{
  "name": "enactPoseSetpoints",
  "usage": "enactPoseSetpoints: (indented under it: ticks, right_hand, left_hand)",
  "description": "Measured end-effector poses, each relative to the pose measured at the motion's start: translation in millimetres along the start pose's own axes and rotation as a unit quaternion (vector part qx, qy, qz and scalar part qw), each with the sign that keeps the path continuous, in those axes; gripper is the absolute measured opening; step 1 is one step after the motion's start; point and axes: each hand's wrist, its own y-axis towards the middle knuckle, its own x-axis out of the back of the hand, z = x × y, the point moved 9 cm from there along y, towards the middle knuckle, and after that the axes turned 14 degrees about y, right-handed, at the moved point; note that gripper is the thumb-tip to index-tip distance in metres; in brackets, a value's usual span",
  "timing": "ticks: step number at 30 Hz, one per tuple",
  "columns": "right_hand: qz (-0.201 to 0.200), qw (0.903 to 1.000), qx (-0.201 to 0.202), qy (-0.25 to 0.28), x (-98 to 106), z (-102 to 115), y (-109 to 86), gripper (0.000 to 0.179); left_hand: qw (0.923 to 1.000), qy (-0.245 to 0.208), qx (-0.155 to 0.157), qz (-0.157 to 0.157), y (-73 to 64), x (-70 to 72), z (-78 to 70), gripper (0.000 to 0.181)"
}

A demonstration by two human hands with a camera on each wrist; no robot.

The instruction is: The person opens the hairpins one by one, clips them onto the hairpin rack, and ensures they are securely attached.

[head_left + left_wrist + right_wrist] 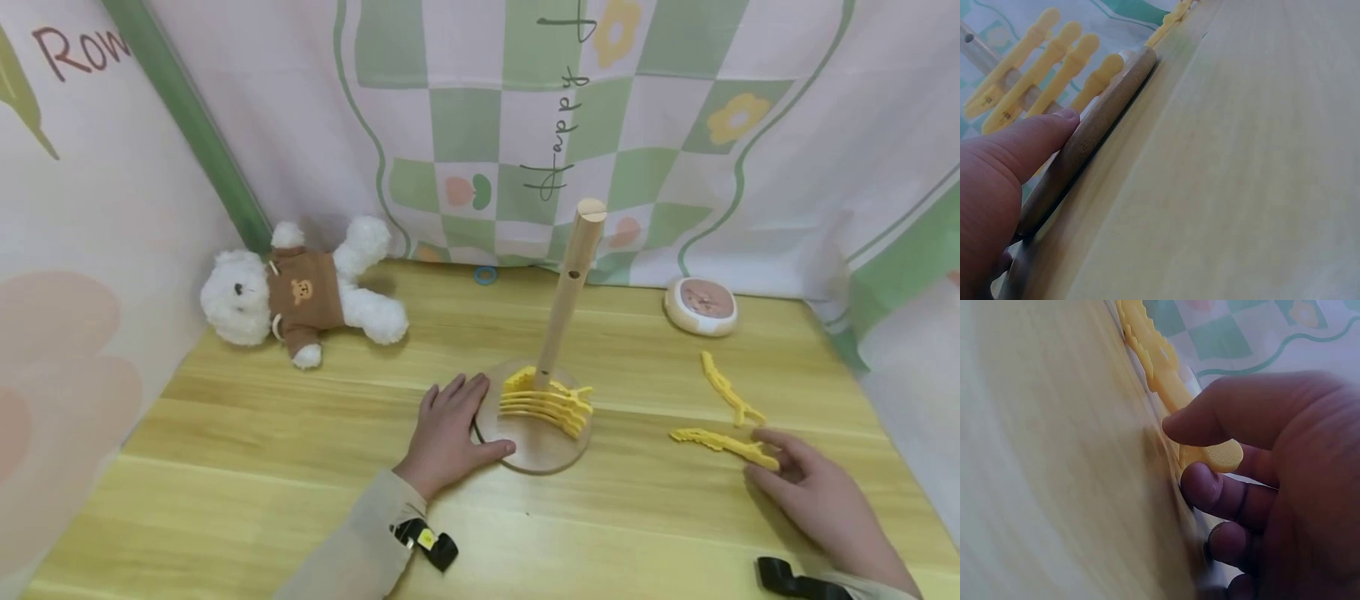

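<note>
In the head view my left hand (450,437) rests at the left edge of a round wooden base (528,454), fingers spread and thumb lying on the base. From that base rises a wooden post (566,292), tilted in this view. Several yellow toothed clips, like alligator hair clips (543,408), sit one above another around its foot. My right hand (825,496) pinches the end of another yellow alligator clip (720,442) between thumb and finger, low over the table. The right wrist view shows that clip's rounded end (1225,457) between thumb and fingers.
One more yellow clip (723,387) lies just beyond the right hand. A white plush toy in a brown top (300,292) lies at the back left. Near the back curtain are a blue ring (485,275) and a rounded white-and-pink device (702,306).
</note>
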Motion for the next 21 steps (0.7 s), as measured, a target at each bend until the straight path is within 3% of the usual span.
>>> enactPoseSetpoints:
  ticks: [4,9,17,21]
  right_hand:
    - [-0.008,1.0,0.0,-0.004,0,0,-0.4,0.055]
    - [-0.059,0.9977,-0.002,0.032,2,0,-7.7,0.054]
    - [-0.149,0.9783,0.007,0.144,-3,16,-18.5,0.047]
    - [-0.167,0.9728,0.029,0.158,-10,36,-22.0,0.043]
  left_hand:
    - [1.0,0.0,0.003,0.006,0.1,-0.4,0.4,0.101]
    - [1.0,0.0,0.002,0.006,-0.4,-0.2,-0.2,0.101]
    - [1.0,0.001,0.001,0.002,0.1,1.8,0.0,0.101]
    - [1.0,-0.001,-0.002,-0.001,0.1,1.9,-1.1,0.101]
